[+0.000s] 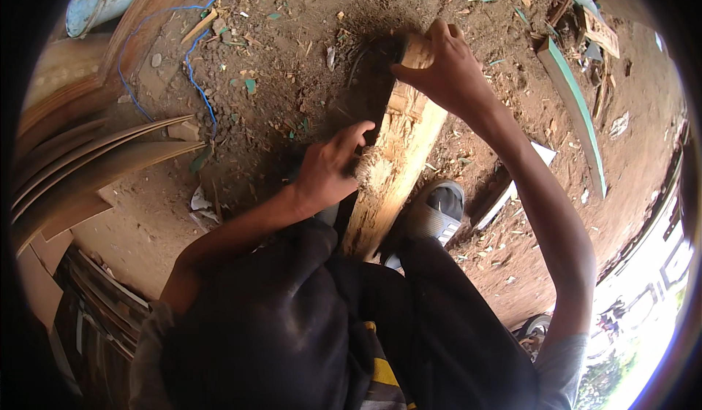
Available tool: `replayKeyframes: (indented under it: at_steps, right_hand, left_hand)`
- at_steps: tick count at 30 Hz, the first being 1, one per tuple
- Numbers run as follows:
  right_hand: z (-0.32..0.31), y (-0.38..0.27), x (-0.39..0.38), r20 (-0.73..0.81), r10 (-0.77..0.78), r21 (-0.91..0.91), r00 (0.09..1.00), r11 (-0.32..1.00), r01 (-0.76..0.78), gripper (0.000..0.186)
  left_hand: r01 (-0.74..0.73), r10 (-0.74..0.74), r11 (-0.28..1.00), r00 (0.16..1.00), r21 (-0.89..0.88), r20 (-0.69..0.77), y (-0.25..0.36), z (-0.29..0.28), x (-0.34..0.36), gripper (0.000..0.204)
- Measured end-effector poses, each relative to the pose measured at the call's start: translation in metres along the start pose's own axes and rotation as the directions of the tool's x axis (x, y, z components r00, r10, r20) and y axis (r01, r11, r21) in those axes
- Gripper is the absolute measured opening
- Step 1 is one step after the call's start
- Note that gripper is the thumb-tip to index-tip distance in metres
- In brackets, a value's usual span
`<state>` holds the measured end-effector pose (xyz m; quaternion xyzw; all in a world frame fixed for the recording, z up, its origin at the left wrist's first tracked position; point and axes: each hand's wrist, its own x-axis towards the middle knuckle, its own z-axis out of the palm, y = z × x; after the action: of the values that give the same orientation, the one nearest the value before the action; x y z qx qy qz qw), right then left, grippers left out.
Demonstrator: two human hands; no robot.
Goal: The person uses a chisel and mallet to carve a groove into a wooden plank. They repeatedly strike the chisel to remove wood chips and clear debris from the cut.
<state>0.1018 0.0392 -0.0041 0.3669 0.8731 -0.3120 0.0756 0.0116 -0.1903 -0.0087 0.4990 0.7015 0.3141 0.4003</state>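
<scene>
Head view: a carved wooden post point(391, 165) is seen slanting from the lower middle of the frame up toward the upper middle, its near end wedged beside a grey sandal point(436, 213) and the dark trousers point(307, 322) at the bottom. A slip is judged the main risk: the post is braced only by foot and grip on loose, littered dirt point(292, 52), so it could roll or kick sideways under pressure, and the splintered, frayed edge at mid-length could be driven into the palm resting against it. The left hand point(329, 172) is curled against that frayed left edge, at the centre of the frame, fingers bent and pressed to the wood; whether anything small is pinched inside them cannot be told. The right hand point(446, 70) is clamped over the far, rounded top of the post, fingers wrapped fully round it. Farther off, curved plywood sheets point(95, 161) are stacked at the left, a blue wire point(194, 66) trails across the ground at upper left, and a green-edged board point(578, 110) lies at upper right.
</scene>
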Motion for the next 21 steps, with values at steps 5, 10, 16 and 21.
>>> replayKeyframes:
  at_steps: [5, 10, 16, 21]
  right_hand:
    - [-0.021, 0.002, -0.003, 0.077, -0.005, 0.025, 0.997, 1.000, 0.003, 0.069]
    - [-0.037, 0.012, 0.015, 0.254, 0.045, 0.142, 0.966, 0.986, -0.084, 0.081]
    - [-0.050, 0.018, 0.031, 0.491, 0.039, 0.134, 0.870, 0.984, -0.119, 0.085]
    - [-0.060, 0.019, 0.037, 0.615, 0.020, 0.084, 0.788, 0.992, -0.091, 0.069]
  left_hand:
    - [0.046, -0.056, 0.993, 0.995, 0.109, 0.087, -0.002, -0.006, -0.004, 0.057]
    - [-0.059, 0.060, 0.998, 0.988, -0.011, 0.140, -0.005, -0.009, 0.001, 0.054]
    - [0.084, -0.056, 0.991, 0.970, -0.108, 0.238, 0.002, -0.018, 0.007, 0.046]
    - [0.111, -0.056, 0.974, 0.962, -0.196, 0.267, 0.008, -0.029, 0.008, 0.050]
